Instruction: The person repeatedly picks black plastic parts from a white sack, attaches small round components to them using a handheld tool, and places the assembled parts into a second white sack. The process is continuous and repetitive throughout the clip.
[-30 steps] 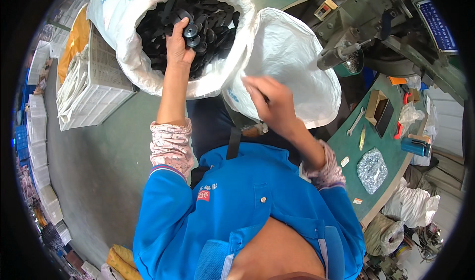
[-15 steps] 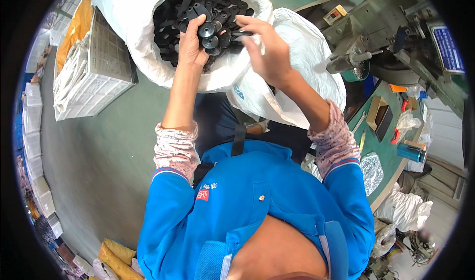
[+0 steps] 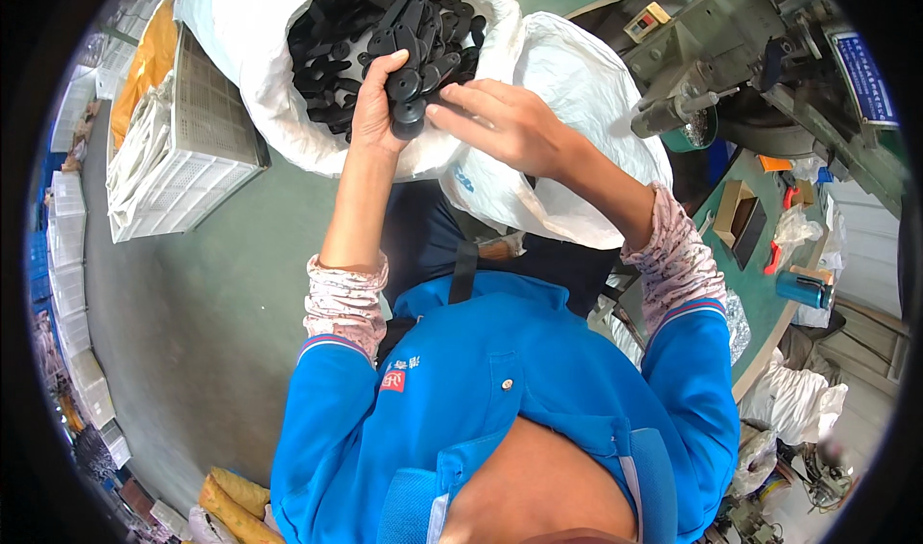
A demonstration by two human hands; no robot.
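Observation:
My left hand [image 3: 378,111] is closed around a bunch of black plastic parts [image 3: 408,85], flat arms with round disc ends, its thumb lying on top. This bunch is over the mouth of a white woven sack [image 3: 260,92], and the parts spread away from my palm. Just to the right is my right hand [image 3: 514,126], its fingers stretched out and apart at the edge of the bunch. Nothing shows clearly between those fingers; whether their tips touch the discs I cannot tell. More loose black parts [image 3: 322,49] lie inside the sack.
A second white sack [image 3: 586,111] lies against the first on the right. To the left stands a white plastic crate [image 3: 183,174] with white sacking. A machine [image 3: 711,54] is at the upper right, beside a green bench with an open cardboard box [image 3: 738,212] and a blue can [image 3: 805,289].
My left hand has drawn slightly nearer to me with the bunch. My right hand has come down and its fingers now reach in beside the discs.

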